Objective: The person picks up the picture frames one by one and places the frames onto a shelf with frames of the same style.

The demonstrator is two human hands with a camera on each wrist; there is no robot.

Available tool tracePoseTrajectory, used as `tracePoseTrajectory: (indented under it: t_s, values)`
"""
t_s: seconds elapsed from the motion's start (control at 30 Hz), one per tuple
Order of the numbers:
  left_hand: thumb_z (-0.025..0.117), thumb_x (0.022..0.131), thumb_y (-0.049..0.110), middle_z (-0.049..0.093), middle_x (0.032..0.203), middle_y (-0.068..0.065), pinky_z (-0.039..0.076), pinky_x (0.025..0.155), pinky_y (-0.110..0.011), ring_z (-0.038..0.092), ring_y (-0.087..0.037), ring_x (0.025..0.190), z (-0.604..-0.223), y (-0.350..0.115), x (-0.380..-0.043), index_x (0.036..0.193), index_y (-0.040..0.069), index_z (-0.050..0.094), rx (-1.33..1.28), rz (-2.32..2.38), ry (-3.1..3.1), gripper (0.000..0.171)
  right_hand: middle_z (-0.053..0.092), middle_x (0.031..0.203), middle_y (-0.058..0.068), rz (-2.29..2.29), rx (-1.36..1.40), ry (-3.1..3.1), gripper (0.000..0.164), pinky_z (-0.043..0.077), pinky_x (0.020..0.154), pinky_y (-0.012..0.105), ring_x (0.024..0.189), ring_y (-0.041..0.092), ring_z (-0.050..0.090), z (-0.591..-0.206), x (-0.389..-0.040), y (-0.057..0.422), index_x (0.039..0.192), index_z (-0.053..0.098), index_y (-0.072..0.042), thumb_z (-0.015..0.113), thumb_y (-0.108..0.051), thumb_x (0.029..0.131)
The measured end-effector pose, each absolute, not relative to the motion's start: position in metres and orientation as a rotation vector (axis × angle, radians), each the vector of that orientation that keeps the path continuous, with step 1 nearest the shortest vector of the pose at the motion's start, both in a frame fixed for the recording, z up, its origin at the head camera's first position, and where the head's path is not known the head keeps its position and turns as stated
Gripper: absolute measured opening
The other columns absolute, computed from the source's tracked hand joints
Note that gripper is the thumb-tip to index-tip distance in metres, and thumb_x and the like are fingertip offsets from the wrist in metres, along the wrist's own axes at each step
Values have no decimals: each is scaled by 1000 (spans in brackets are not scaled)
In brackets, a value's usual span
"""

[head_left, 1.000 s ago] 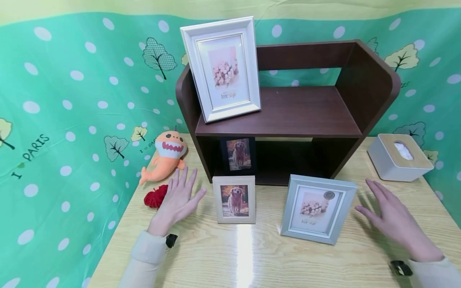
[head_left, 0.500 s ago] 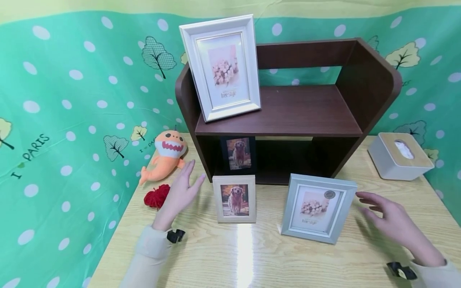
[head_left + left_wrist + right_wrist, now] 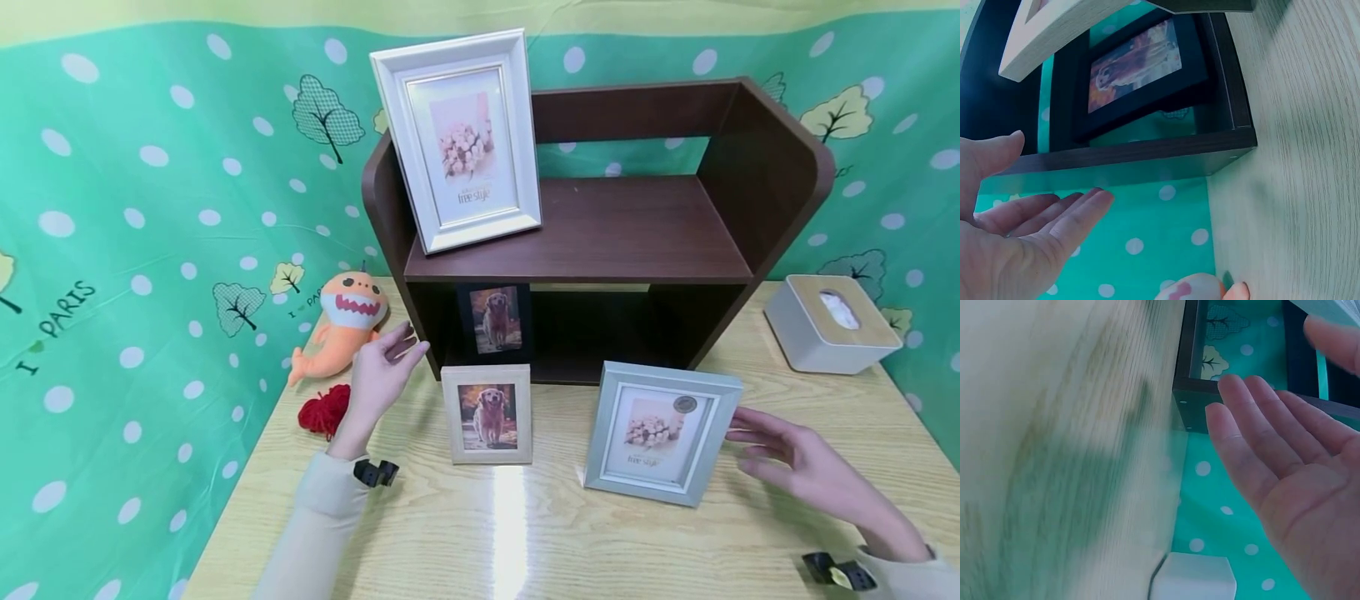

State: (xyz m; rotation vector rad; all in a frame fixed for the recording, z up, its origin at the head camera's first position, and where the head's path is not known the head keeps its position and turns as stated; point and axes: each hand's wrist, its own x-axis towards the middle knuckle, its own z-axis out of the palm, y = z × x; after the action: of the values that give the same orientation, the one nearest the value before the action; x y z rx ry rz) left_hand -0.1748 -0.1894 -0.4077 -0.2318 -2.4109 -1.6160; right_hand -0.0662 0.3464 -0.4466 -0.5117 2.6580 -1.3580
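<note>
Grey-blue frame [image 3: 663, 437]; right hand [image 3: 801, 467] beside, thumb spread.

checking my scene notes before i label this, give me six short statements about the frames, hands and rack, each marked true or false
1. The white frame stands on the upper level of the dark brown rack. True.
2. The black frame is on the upper level too. False: it is in the lower compartment.
3. The right hand is beside the blue-grey frame. True.
4. The left hand grips the beige frame. False: a gap shows between them, and that hand holds nothing.
5. The beige frame and the black frame each show a dog picture. True.
6. The red yarn lies inside the rack. False: it lies on the tabletop, near the orange plush shark.
</note>
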Motion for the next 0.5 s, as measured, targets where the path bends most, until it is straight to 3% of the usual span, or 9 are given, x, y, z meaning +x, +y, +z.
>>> tracePoseTrajectory:
  t_s: [0.2,0.5]
  values:
    - [69,87,0,58,119,-28,51,82,-44,61,-41,101,-386,-175,-165,123,-15,55,-257,-1613,-2377,42,48,129,31,-1413,-490,2639,70,53,80,26,106,4,58,-449,-65,343,140,35,10,73,-3,83]
    - [71,86,6,62,113,-25,52,81,-34,63,-36,99,-411,-180,-182,119,-13,60,-225,-1637,-2346,39,54,121,31,-1481,-375,2651,58,53,77,25,99,8,62,-451,-61,335,133,43,12,71,-4,85]
